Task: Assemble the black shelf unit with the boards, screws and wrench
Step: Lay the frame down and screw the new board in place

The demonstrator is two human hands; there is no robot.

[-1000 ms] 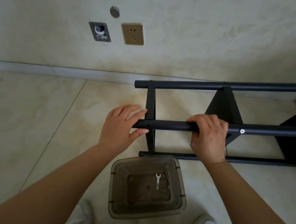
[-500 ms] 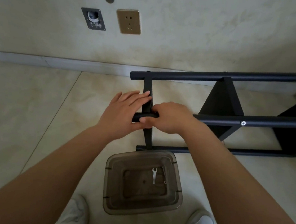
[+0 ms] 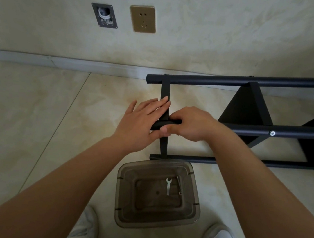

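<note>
The shelf unit (image 3: 249, 108) lies on its side on the floor (image 3: 28, 116), close to the wall (image 3: 199, 27) and running off the right edge. It is matte black: three long round tubes show, joined at the left end by a flat strap, with a black board (image 3: 246, 108) set between the tubes further right. A silver screw (image 3: 272, 133) sits in the middle tube just below the board.

The left hand (image 3: 142, 125) rests against the left end of the middle tube, its fingers straight and close together, lying along the strap. The right hand (image 3: 188, 123) grips the same tube just beside it, fingers curled over the top and thumb beneath; the two hands touch.

The floor is pale, glossy tile with a light skirting; the wall carries a gold socket (image 3: 142, 18), an open box plate and a round cap.

A smoky clear bin (image 3: 158, 193) stands just below the shelf unit, between two white shoes. A small silver wrench (image 3: 168, 186) lies in it, with some small hardware beside it.
</note>
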